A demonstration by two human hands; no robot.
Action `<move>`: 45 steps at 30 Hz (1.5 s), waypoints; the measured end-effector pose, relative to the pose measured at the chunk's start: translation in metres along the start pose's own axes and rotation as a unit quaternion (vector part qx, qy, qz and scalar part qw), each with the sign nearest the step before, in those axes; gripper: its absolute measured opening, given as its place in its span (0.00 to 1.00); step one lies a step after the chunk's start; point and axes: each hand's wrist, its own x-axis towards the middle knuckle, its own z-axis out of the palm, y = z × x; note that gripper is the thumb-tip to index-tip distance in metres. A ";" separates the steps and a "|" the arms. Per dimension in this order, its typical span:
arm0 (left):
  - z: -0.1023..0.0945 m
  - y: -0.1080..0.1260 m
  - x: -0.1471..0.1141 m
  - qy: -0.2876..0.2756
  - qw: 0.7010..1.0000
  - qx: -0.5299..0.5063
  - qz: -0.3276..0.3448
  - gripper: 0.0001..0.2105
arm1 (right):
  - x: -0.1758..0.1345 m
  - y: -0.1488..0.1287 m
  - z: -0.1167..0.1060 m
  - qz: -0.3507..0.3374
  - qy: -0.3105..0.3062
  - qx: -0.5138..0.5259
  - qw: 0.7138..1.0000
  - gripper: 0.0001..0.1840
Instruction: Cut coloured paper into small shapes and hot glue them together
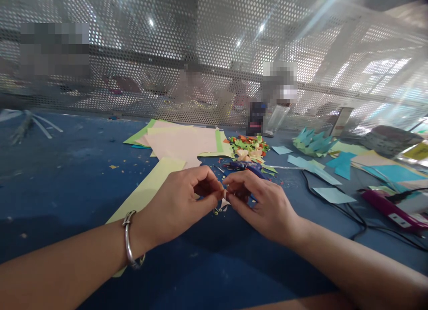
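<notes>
My left hand (187,203), with a silver bangle at the wrist, pinches one side of a small pale piece of paper (225,195). From the other side my right hand (261,203) pinches the same piece, so the fingertips nearly meet. Most of the piece is hidden by the fingers. Below it lie small pale scraps (221,207) on the blue table (187,274). Just behind my hands is a tool with dark blue handles (245,166), partly covered. A long pale yellow sheet (143,189) runs beneath my left forearm.
Stacked pink and green sheets (183,138) lie ahead, beside a heap of orange and green paper bits (249,147). To the right are blue slips (314,168), a folded blue-green paper piece (312,143), black cables (359,221) and a purple power strip (394,212). A perforated metal screen (150,74) stands behind.
</notes>
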 end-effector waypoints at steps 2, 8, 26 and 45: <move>-0.001 -0.001 0.000 -0.006 1.000 -0.006 -0.002 0.02 | 0.000 0.000 0.000 -0.011 -0.002 -0.007 1.000 0.15; 0.001 -0.004 0.002 -0.013 0.999 -0.035 -0.009 0.02 | 0.001 0.000 0.000 -0.037 -0.011 -0.006 0.999 0.14; 0.003 -0.003 0.000 -0.020 0.996 -0.087 -0.005 0.02 | 0.003 -0.002 -0.002 -0.026 -0.029 0.006 0.999 0.08; 0.003 -0.002 -0.002 -0.033 0.999 0.014 0.004 0.06 | 0.004 0.006 0.000 -0.034 -0.031 0.017 0.999 0.05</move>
